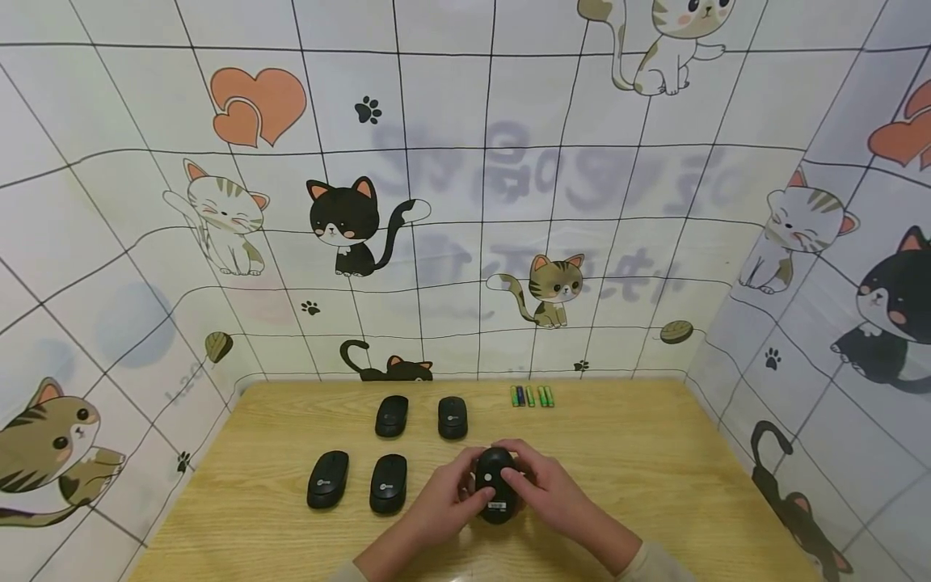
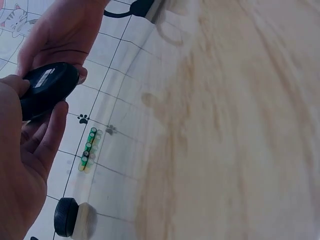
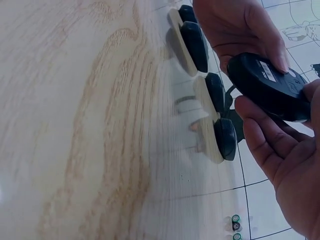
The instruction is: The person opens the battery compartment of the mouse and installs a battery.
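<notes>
A black computer mouse [image 1: 498, 485] is held between both hands above the front of the table, its underside with a white label turned up. My left hand [image 1: 452, 497] grips its left side, thumb on the underside. On the other side my right hand [image 1: 547, 487] grips it, thumb pressed near the middle of the underside. Both wrist views show the fingers curled beneath the mouse [image 2: 52, 90]. From the right wrist, the label and a small round light spot show on the mouse [image 3: 265, 82].
Several other black mice stand upright on the wooden table [image 1: 625, 453]: one mouse [image 1: 389, 483] just left of the hands, another mouse [image 1: 452, 417] behind them. A row of small green batteries [image 1: 531, 396] lies near the back edge. A cat-print curtain [image 1: 451, 242] surrounds the table.
</notes>
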{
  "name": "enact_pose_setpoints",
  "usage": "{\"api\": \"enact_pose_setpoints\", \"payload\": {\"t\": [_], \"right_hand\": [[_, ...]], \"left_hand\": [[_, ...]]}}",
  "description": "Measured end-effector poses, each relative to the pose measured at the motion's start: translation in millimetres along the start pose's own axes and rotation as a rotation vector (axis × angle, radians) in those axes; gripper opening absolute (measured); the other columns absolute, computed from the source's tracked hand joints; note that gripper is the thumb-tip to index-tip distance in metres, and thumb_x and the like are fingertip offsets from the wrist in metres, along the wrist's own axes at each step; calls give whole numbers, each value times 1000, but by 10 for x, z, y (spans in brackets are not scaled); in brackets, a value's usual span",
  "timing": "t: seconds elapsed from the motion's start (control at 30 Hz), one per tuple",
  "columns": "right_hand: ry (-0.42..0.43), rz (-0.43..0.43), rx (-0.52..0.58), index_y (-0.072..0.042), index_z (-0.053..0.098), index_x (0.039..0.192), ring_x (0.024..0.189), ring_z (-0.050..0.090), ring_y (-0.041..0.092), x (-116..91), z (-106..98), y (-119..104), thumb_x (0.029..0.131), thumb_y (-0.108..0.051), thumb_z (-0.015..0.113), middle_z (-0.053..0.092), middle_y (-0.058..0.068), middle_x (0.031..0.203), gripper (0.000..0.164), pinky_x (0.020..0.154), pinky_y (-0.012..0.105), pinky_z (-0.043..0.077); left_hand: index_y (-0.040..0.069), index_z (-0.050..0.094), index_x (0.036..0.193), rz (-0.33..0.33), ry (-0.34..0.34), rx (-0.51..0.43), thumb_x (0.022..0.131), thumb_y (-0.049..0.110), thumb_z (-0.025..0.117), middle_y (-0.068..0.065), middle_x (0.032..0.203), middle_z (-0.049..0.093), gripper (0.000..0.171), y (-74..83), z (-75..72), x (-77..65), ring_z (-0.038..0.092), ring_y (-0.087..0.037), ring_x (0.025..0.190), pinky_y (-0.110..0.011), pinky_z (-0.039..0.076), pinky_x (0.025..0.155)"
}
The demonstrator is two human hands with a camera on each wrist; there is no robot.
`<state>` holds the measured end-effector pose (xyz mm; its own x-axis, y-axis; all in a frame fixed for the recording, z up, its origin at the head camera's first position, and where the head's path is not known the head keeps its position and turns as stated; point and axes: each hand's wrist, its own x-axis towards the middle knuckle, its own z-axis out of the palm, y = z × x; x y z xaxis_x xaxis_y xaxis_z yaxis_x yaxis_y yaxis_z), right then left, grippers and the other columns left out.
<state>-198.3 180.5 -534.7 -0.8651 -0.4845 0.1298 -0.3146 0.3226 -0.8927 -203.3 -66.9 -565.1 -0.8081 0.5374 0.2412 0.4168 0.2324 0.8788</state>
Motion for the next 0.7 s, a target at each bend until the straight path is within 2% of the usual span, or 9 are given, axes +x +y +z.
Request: {"api": "enact_pose_setpoints", "payload": {"t": [0.23,0.4,0.57,0.7], "right_hand": [[8,30,-50,-16,54,158,103,76,19,-9,-4,-11,116,-28,62,74,10,122,45,81,30,62],[-5,34,-22,-16,53,160,97,76,17,-25,-8,-9,115,-24,63,71,10,113,47,79,30,63],[-32,44,25,-13,50,162,80,75,16,-36,-23,-12,112,-20,68,68,10,107,53,73,30,64],[-55,61,86,-9,48,162,73,75,18,-42,-32,-8,111,-17,70,67,11,106,56,67,34,66]], "left_hand": [[19,57,151,-95,0,-168,110,19,71,-2,121,73,43,46,46,1,71,-9,84,-22,59,75],[13,55,153,-165,13,-283,111,15,69,-9,131,72,45,64,75,4,76,-15,94,-24,62,82],[13,52,157,-200,23,-336,112,14,67,-14,136,70,48,72,89,-1,78,-20,106,-30,65,86],[14,51,157,-216,22,-359,111,13,67,-12,133,70,48,67,99,-4,79,-23,105,-31,65,85]]}}
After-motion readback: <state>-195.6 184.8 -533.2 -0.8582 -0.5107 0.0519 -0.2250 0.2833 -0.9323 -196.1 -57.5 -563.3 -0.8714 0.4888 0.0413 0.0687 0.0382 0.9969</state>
